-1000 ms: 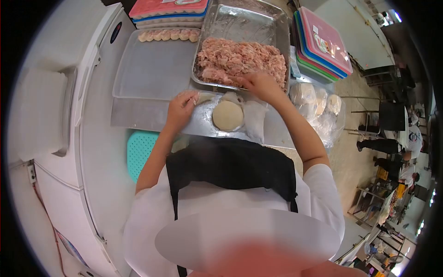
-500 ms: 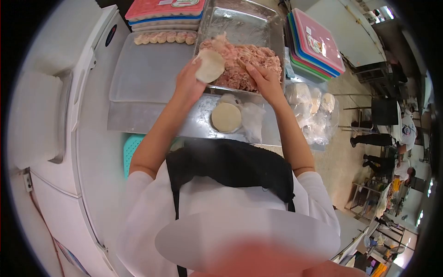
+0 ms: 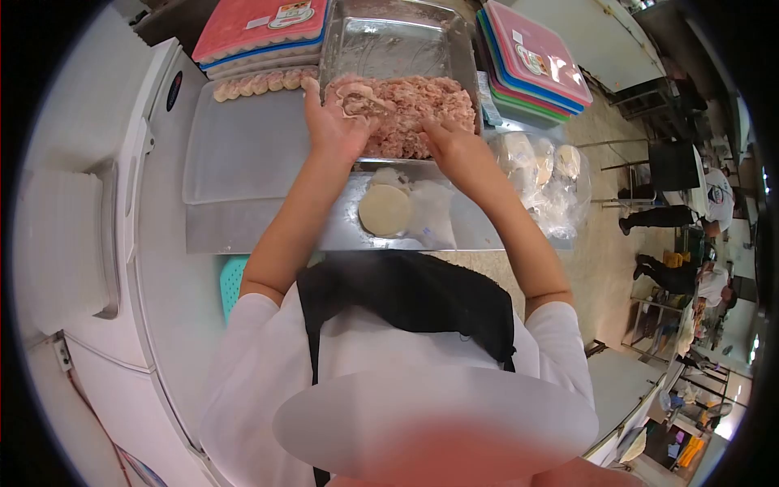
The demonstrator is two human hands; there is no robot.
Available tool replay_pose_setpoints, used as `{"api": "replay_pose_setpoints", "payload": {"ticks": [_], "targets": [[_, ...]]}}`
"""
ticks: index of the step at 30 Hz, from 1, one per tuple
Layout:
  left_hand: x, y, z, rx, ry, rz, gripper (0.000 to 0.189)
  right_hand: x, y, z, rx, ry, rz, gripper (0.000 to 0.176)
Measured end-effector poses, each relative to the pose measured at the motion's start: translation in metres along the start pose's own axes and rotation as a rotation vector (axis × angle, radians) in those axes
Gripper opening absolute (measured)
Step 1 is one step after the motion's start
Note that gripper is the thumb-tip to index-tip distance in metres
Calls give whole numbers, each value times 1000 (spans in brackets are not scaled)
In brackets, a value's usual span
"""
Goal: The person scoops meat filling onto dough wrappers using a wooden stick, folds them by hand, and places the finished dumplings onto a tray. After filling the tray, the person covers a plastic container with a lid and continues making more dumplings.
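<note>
My left hand [image 3: 333, 130] is cupped at the near left corner of the metal tray [image 3: 479, 97]. A round dumpling wrapper [image 3: 357, 91] lies in it, its pale edge curved around what looks like meat. Minced meat [image 3: 418, 101] fills the near half of the tray. At the meat's near right edge is my right hand [image 3: 454, 146], fingers closed and pointing down into it; whatever they grip is hidden. A stack of round wrappers [image 3: 385, 210] lies on the metal table in front of the tray, beside a clear plastic bag [image 3: 432, 213].
Left of the tray, a row of filled dumplings [image 3: 264, 84] sits along the far edge of a plastic sheet [image 3: 243, 146]. Lidded boxes [image 3: 264, 32] are stacked behind it. Colored lids [image 3: 540, 61] and bagged wrappers [image 3: 540, 174] stand right. Two people [image 3: 714, 203] are far right.
My left hand has turned palm up, and the wrapper, flat and facing me before, now curves in the palm. My right hand has shifted slightly nearer. The whole view has swung a little.
</note>
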State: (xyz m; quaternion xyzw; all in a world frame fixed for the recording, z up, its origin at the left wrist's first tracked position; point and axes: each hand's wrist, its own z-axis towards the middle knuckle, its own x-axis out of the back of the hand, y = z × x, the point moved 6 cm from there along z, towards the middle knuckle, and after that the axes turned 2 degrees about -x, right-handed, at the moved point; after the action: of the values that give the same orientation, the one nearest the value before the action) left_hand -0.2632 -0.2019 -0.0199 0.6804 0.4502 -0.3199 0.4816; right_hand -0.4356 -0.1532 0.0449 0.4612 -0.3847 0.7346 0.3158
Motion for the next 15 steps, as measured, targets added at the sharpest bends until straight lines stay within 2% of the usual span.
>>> {"api": "replay_pose_setpoints", "payload": {"ticks": [3, 6, 9, 11, 12, 14, 15], "targets": [[-5, 3, -3, -8, 17, 9, 72, 28, 6, 4, -46, -201, -179, 19], [-5, -4, 4, -34, 4, -40, 66, 50, -14, 0, 93, -19, -42, 23], [-13, -15, 5, -35, -8, -112, 55, 26, 6, 1, 116, -37, -35, 24], [-13, -12, 2, -7, -53, -203, 49, 49, 32, 4, 111, 9, 263, 26], [-21, -11, -1, -60, -202, -27, 51, 58, 44, 5, 95, 33, 413, 27], [-42, -16, -18, -162, -489, 328, 57, 55, 65, 2, -61, -99, 543, 30], [-46, -12, -23, -324, -499, 615, 60, 53, 74, -2, -143, -169, 607, 32]]}}
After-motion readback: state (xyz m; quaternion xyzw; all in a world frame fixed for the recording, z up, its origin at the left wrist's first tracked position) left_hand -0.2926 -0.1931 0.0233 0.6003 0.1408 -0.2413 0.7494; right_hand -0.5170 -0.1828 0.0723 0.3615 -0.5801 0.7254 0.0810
